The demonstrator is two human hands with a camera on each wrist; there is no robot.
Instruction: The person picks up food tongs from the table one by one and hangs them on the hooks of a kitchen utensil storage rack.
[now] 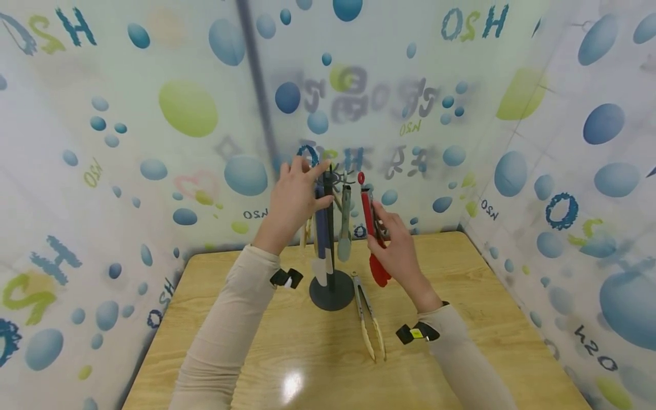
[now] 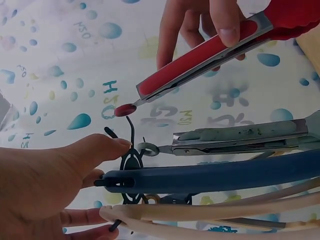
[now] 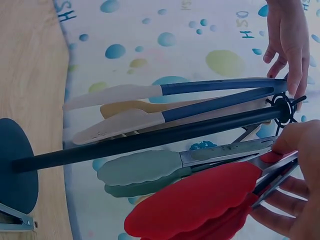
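Observation:
My right hand [image 1: 400, 247] grips the handles of red-headed tongs [image 3: 195, 197], which hang head-down just right of a black utensil rack [image 1: 331, 296]. In the left wrist view their red hanging loop lies close to a hook tip. My left hand [image 1: 291, 200] holds the rack's hook crown [image 2: 132, 162], thumb on one side and fingers on the other. Blue-handled tongs [image 2: 220, 172] with pale heads hang beside that hand. Grey-green tongs [image 1: 345, 225] hang from a hook between the blue ones and the red ones. Beige tongs [image 2: 180, 210] hang behind the blue ones.
Metal tongs with beige tips [image 1: 366, 319] lie spread on the wooden table [image 1: 435, 364], in front of the rack's round base. Walls covered in a bubble print [image 1: 187, 108] close in the back and both sides.

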